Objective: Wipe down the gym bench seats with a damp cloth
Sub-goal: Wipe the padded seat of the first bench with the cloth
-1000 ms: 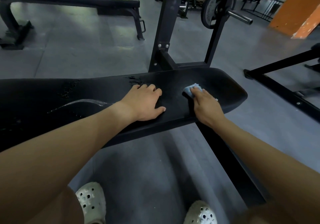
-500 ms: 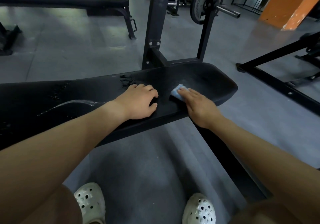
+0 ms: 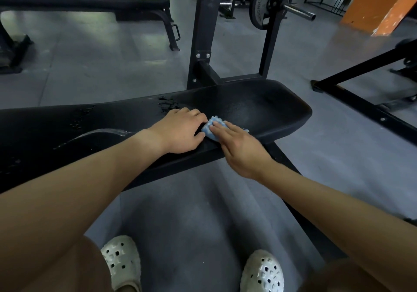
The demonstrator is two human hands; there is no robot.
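- Bench seat (image 3: 259,109): black pad running left to right in front of you, with its rounded end to your right.
- Cloth (image 3: 211,126): blue and bunched, lying on the seat near its front edge, between your two hands.
- Right hand (image 3: 239,147): fingers straight, pressing the cloth flat, with nothing gripped.
- Left hand (image 3: 180,131): palm down on the seat, fingers relaxed and holding nothing. Its thumb side is against the cloth, so your hands are close together.
- Water droplets (image 3: 168,107): beaded on the pad just beyond your left knuckles.
- Wet streak (image 3: 101,134): a curved line further left.
- Step in hand, as judged: wiping the middle of the seat.
  - Lift your left hand clear so the cloth can pass.
  - Spread the cloth wider under your palm.
  - Use long overlapping strokes, leftward through the droplets and streak.
  - Run along the front edge too.
  - Press evenly, or the bunched cloth may skip patches.
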